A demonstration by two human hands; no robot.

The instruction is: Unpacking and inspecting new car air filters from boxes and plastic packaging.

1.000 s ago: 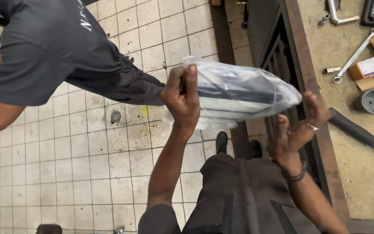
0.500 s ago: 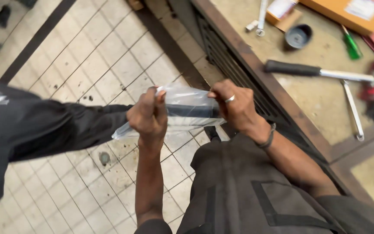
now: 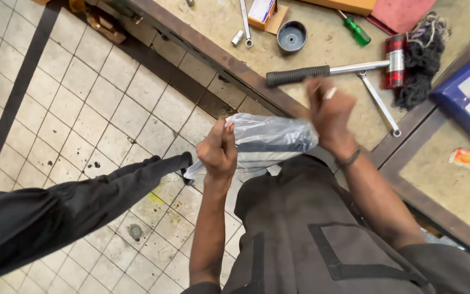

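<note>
Right hand [image 3: 330, 117] now farther along plastic bag [image 3: 270, 139]

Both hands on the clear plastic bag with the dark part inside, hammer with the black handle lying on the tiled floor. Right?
Not quite. The hammer lies on the workbench, not on the tiled floor, as the head view shows. The rest holds: the left hand and right hand both hold the clear plastic bag with the dark part inside.
</note>
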